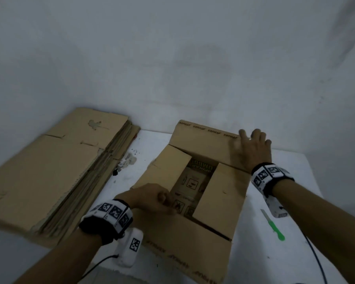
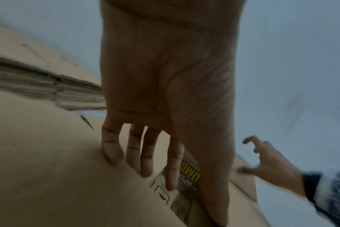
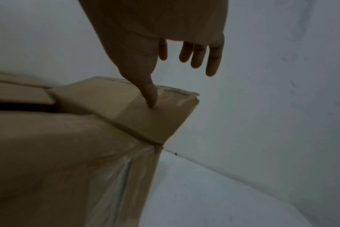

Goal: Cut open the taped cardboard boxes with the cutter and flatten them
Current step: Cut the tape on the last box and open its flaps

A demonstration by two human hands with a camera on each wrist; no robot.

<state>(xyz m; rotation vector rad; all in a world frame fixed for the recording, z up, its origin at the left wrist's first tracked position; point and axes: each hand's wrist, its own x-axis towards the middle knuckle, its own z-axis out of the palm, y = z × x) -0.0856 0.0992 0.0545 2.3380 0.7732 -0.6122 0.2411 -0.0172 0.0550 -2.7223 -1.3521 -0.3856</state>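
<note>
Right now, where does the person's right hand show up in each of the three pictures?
Head view: right hand at right of centre, on the box's far flap.
Left wrist view: at the lower right, thumb touching the flap edge.
Right wrist view: at top centre, thumb pressing the flap, fingers spread off it.
Shared landmark: the box's far flap, seen in all three.
</note>
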